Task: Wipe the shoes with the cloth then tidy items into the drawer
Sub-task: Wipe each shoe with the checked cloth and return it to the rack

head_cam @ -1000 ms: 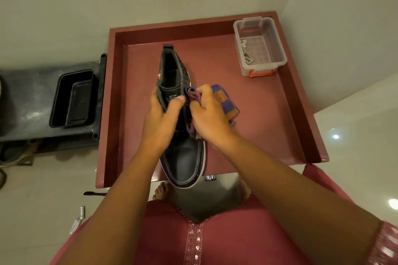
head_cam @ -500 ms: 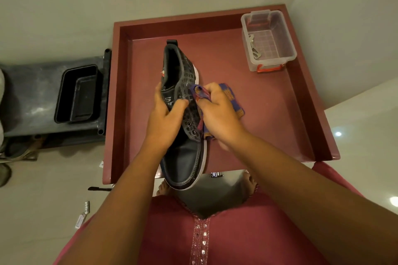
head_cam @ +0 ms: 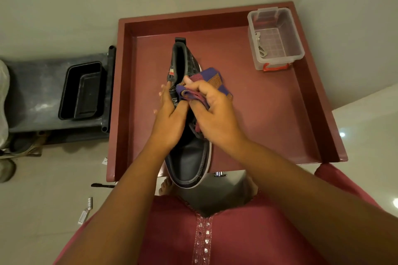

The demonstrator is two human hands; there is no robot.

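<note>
- Shoe (head_cam: 189,157): black, white-edged sole; held in the air over the near edge of the drawer (head_cam: 269,127), toe toward the person and poking out past that edge, heel toward the far wall. Tilted slightly onto its side, opening to the left.
- Left hand (head_cam: 170,120): fingers curled round the shoe's middle, thumb across the tongue. A firm steadying hold; best kept there so the shoe does not twist under the rubbing.
- Right hand (head_cam: 212,114): grips the bunched cloth (head_cam: 206,86) and presses it on the shoe's right side near the collar.
- Cloth: purple with orange checks, folded over the fingers. Advice: keep a flat pad against the leather, stroke heel to toe, then turn the shoe for the far side and sole rim.
- Drawer: red, open, shallow walls.
- Clear box (head_cam: 276,38): far right corner of the drawer, lidless, with a small metal item inside, well apart from the shoe.
- No second shoe in view.
</note>
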